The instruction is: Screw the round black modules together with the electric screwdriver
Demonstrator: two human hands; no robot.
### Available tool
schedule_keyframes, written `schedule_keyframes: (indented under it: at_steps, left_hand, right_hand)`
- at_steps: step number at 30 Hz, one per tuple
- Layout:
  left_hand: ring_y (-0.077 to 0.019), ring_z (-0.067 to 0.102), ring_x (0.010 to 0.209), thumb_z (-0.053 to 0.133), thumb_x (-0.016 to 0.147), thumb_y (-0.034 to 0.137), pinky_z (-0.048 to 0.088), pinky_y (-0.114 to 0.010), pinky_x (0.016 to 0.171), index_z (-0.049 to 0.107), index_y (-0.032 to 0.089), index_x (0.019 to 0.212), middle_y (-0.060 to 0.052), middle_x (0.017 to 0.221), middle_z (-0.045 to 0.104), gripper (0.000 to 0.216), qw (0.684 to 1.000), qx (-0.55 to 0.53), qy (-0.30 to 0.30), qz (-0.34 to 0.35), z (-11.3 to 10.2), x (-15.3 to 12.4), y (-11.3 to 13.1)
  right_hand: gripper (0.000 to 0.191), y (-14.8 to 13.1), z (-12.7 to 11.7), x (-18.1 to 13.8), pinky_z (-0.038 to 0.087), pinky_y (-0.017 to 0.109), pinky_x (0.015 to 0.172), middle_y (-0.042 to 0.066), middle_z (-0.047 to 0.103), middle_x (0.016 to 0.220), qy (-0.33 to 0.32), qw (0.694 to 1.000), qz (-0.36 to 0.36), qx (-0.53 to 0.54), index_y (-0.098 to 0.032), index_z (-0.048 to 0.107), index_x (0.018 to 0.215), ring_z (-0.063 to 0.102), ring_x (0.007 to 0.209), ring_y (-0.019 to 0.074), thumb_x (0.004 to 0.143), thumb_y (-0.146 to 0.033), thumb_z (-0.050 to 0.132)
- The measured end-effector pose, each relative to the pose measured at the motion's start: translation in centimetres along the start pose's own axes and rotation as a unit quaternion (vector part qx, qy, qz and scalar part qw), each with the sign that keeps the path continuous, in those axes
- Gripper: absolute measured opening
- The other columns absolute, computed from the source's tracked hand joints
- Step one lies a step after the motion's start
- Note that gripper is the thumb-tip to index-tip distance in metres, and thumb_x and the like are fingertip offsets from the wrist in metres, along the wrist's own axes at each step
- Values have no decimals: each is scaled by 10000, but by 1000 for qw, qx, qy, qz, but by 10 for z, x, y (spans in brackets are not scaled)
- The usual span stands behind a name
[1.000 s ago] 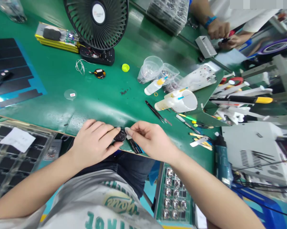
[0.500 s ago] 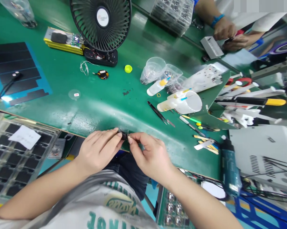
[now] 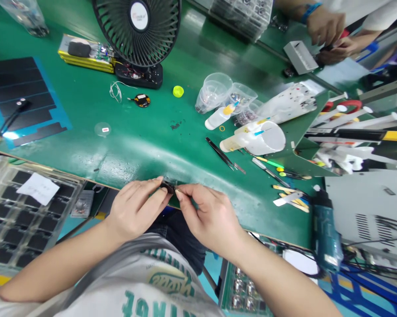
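A small dark part (image 3: pixel 167 186), too small to name, is held at the near edge of the green work table (image 3: pixel 145 141). My left hand (image 3: pixel 137 207) is closed on it from the left, fingers over its near and far sides. At its right end, my right hand (image 3: pixel 208 213) pinches with thumb and forefinger; whether it grips the part's end or something tiny there is hidden. Black tweezers (image 3: pixel 219 154) lie beyond my right hand. Farther off is a round black-and-orange component (image 3: pixel 142 100) with a thin wire.
A black fan (image 3: pixel 139 26) stands at the back. Clear cups (image 3: pixel 215 90), glue bottles (image 3: pixel 217 118) and a tool holder (image 3: pixel 304 149) are to the right, near a green heat gun (image 3: pixel 325 233). A co-worker's hands (image 3: pixel 327 31) work at the far right. Trays (image 3: pixel 66 211) sit below the edge.
The view has shifted slightly, so the things on the right appear farther right. My hands keep nearly the same pose, and the dark part is slightly more exposed. The co-worker's hands have moved a little.
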State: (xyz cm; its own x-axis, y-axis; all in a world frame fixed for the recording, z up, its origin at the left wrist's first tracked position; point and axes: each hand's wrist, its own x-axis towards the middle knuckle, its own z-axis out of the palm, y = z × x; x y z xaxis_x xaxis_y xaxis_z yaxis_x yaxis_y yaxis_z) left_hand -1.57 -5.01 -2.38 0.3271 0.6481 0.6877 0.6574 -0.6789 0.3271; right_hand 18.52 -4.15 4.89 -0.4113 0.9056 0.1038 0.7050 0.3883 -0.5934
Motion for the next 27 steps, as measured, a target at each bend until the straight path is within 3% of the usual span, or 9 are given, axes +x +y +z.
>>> schedule_keyframes:
  at_steps: [18, 27]
  left_hand:
    - [-260, 775, 1035, 774, 894, 61, 639, -371, 868, 683, 137, 1250, -170, 1114, 781, 375, 1000, -7, -26, 1, 1, -12, -5]
    - [-267, 747, 993, 748, 899, 54, 628, -379, 842, 687, 118, 1215, -179, 1101, 750, 329, 999, 16, -45, 15, -3, -6, -2]
  right_hand:
    - [188, -5, -1, 1, 579, 287, 697, 46, 808, 870, -14, 1000, 14, -4, -188, 708, 1013, 756, 738, 180, 1070, -200, 529]
    - [191, -5, 0, 2, 561, 292, 681, 48, 799, 851, -15, 1000, 4, -8, -174, 713, 998, 758, 734, 185, 1065, -187, 535]
